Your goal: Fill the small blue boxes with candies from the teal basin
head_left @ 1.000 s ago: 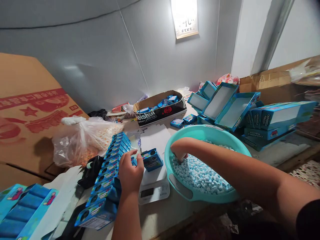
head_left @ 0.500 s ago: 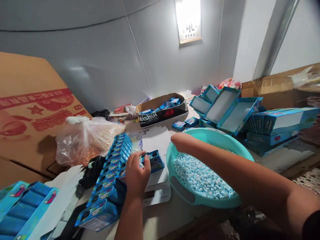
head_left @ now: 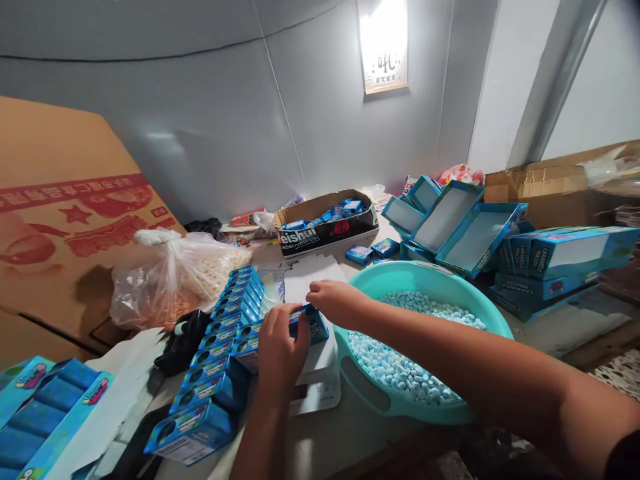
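My left hand (head_left: 281,343) is closed around a small blue candy box (head_left: 317,332), thumb on the near side. The box rests on a white scale (head_left: 326,393) whose display is partly hidden by my wrist. Over the box's upper right edge is my right hand (head_left: 336,300), its fingers bent together; whatever they hold is out of sight. My right forearm crosses a turquoise basin (head_left: 493,317) of light blue and white candies (head_left: 400,367). Left of the scale runs a row of similar blue boxes (head_left: 203,380).
A black tape dispenser (head_left: 183,343) and a clear bag (head_left: 150,287) lie left of the row. Behind stands a black carton (head_left: 327,233) with small blue boxes. Blue display trays (head_left: 480,233) are piled back right. A filled blue tray (head_left: 65,417) is at the front left.
My right hand has moved left and down from the basin's far rim to the candy box. My left hand keeps its hold on the box, and the view has shifted slightly.
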### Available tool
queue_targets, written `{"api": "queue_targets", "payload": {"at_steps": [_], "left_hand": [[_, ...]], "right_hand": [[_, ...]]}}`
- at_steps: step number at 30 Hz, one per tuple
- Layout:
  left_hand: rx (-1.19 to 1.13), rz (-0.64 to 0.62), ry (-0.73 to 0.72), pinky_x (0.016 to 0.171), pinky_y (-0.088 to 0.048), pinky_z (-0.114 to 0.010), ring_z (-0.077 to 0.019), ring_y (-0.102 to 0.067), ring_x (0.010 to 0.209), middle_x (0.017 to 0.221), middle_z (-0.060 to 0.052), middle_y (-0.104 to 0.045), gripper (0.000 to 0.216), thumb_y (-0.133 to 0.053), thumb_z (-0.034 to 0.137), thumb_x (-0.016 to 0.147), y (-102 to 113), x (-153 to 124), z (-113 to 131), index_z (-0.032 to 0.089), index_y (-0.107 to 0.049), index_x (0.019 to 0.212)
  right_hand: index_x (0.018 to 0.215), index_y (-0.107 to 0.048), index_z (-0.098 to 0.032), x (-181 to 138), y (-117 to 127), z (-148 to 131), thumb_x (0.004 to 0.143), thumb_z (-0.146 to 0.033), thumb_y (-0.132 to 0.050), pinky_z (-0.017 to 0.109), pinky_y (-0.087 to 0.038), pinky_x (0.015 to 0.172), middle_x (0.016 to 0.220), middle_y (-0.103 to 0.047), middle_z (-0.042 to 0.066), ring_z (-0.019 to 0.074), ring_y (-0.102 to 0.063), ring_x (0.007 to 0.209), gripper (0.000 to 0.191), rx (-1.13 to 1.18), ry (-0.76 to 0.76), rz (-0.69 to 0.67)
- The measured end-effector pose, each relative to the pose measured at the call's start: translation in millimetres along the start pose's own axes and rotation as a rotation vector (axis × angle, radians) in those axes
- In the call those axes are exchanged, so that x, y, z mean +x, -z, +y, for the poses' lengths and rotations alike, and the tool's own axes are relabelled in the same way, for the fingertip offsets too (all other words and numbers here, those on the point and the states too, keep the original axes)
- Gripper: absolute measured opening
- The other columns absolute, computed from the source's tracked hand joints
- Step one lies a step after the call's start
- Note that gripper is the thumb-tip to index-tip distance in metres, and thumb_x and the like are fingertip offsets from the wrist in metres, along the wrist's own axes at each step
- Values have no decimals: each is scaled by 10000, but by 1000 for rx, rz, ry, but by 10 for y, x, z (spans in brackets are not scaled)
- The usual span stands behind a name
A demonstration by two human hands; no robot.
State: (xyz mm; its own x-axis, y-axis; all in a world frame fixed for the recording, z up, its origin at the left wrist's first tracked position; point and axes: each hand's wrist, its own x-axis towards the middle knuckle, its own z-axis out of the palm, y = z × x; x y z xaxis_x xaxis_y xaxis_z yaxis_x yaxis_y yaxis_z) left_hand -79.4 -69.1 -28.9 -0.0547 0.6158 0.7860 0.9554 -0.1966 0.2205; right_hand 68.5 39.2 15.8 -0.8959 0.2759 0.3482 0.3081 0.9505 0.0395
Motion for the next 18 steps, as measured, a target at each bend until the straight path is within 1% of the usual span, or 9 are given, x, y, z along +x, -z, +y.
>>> {"api": "queue_targets", "payload": {"at_steps": [7,12,18], "left_hand": [[-6,-25,18,921,-475,-391,-241,-604,1018,1038,-85,-658,170,-524,256,946,-17,7,28,177,-594,1079],[-8,-36,22,912,-481,-396,-247,-609,1016,1041,-84,-662,172,-527,230,929,-25,9,56,185,-593,1081],[-7,-30,23,902,-485,-397,-248,-611,1004,1031,-85,-663,169,-524,245,930,-28,16,58,180,-598,1068]], "right_hand": [[1011,-629,-112,51,-135,52,932,-82,-482,304,-444,810,983,-651,104,203,-605,912,169,73,-2,48],[999,-632,-116,57,-142,19,920,-74,-499,287,-437,789,940,-662,89,182,-610,853,160,121,-40,71],[1038,-634,-109,72,-127,9,922,-74,-512,306,-436,865,990,-678,98,193,-611,906,172,102,44,65]]}}
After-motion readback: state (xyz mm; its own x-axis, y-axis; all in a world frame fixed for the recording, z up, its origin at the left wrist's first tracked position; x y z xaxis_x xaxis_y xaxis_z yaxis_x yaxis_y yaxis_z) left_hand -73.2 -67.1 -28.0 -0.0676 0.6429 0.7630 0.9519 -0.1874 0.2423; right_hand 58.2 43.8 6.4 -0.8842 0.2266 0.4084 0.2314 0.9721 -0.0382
